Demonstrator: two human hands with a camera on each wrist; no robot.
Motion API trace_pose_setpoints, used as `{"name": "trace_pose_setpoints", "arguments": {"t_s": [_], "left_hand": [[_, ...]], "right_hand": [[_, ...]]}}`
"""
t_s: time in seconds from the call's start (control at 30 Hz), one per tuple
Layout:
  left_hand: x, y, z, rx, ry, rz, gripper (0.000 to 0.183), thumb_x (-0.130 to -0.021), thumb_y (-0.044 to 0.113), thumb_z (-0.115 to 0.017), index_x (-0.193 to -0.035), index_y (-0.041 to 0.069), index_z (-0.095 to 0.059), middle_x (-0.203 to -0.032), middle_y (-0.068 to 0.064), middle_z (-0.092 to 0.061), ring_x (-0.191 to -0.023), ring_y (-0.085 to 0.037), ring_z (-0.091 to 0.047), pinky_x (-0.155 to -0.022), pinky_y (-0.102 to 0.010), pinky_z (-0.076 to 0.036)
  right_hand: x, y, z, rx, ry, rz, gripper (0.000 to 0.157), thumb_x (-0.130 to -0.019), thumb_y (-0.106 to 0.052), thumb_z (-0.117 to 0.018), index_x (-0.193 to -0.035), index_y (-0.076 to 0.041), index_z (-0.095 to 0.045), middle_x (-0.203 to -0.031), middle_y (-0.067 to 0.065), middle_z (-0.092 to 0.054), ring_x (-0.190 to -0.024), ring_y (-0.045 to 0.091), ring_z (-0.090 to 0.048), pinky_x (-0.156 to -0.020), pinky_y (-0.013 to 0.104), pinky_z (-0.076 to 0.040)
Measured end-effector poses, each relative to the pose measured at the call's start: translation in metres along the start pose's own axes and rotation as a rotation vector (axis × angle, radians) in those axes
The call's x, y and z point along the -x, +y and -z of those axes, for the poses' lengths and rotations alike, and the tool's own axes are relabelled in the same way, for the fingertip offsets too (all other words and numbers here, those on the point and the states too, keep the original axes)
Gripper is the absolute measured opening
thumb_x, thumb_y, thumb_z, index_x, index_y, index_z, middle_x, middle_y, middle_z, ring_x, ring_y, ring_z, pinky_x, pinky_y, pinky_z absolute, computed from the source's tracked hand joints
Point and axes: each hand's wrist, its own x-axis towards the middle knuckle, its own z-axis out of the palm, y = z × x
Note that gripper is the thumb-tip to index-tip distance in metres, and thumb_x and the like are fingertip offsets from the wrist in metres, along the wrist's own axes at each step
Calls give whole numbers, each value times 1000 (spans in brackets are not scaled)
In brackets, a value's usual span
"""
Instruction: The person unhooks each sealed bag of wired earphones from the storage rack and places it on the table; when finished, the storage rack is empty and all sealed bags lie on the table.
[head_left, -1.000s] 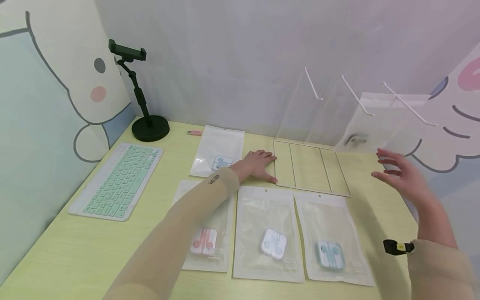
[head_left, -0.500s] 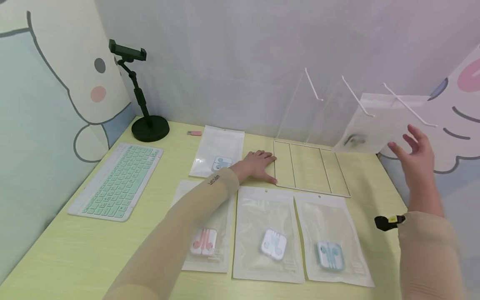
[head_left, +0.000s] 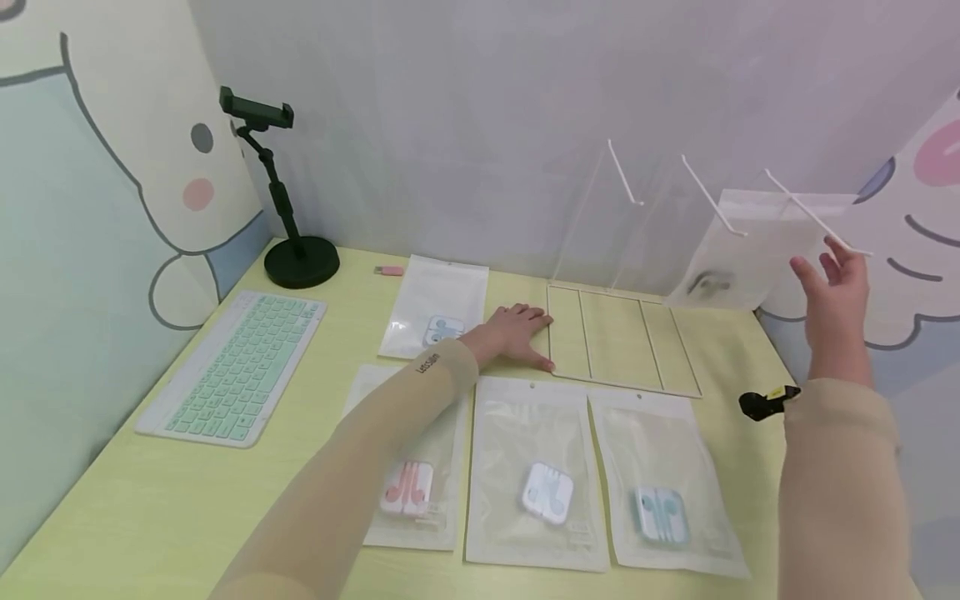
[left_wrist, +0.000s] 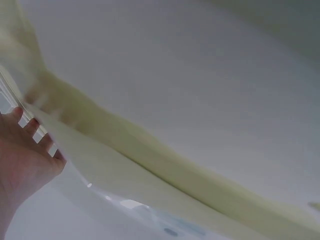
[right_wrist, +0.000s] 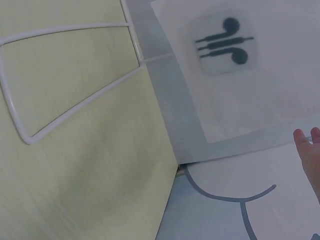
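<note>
My left hand lies spread on the table, its thumb and fingertips touching the left side of a white wire display rack's base. The left wrist view shows that hand at its left edge. My right hand is raised at the front end of the rack's rightmost hook, fingers at the tip and thumb apart. A translucent bag with dark earphones hangs from this hook. In front of the rack lie earphone bags: pink, white and light blue.
Behind my left forearm lies another bag with blue earphones, beside a pink USB stick. A mint-keyed keyboard and a black phone stand are at the left. Walls border the table's back and sides.
My right hand has moved right and up, from beside the hanging bag's lower edge to the hook's front end. My left hand has stayed at the rack base.
</note>
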Motion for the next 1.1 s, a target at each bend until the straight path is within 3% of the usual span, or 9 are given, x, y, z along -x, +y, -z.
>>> {"name": "trace_pose_setpoints", "arguments": {"t_s": [0.17,0.3,0.43,0.57,0.77,0.93,1.1], "left_hand": [[0,1,0,-5,3,2,100,-74,81,-46,-152,26,-17,-158,1,-15,-145,-26,-13,-112,-50,-20],[1,3,1,-7,-5,1,100,-74,81,-46,-152,26,-16,-158,1,-14,-145,-26,-12,-113,-50,-19],[2,4,1,-5,-8,0,100,-75,81,-46,-152,26,-16,-158,1,-14,-145,-26,-12,-113,-51,-19],[2,4,0,-4,-9,-4,100,-75,80,-46,-152,25,-16,-158,0,-13,-145,-26,-12,-113,-52,-19],[0,2,-1,-15,-2,1,100,-74,82,-46,-152,26,-16,-158,1,-14,-145,-26,-13,-112,-51,-20],[-1,1,-2,-11,-1,0,100,-74,82,-46,-152,26,-16,-158,1,-15,-145,-26,-13,-113,-52,-19],[0,0,-1,-6,-2,-1,100,-74,81,-46,-152,26,-17,-158,0,-15,-145,-26,-13,-113,-52,-19]], "right_hand": [[-9,-2,-1,-152,-15,-44,69,-81,-9,-72,-139,-23,-38,-152,-14,-23,-141,-1,-11,-113,18,-13],[-15,-2,-1,-228,6,-53,59,-80,-7,-73,-131,-18,-46,-140,-11,-36,-132,0,-29,-111,17,-19],[-17,-1,2,-341,44,-27,48,-79,0,-72,-121,-12,-53,-121,-4,-45,-109,6,-46,-92,11,-40],[-17,3,4,-404,69,5,37,-78,4,-72,-110,-8,-57,-108,1,-52,-93,9,-50,-71,12,-46],[-13,15,5,-446,27,53,23,-80,7,-69,-102,3,-64,-87,6,-63,-79,14,-55,-68,17,-50],[-10,28,10,-463,-27,61,23,-82,9,-65,-105,8,-67,-89,7,-68,-79,14,-61,-72,18,-52],[-4,33,12,-412,-51,33,26,-82,6,-66,-108,3,-68,-101,4,-67,-84,10,-60,-71,15,-49]]}}
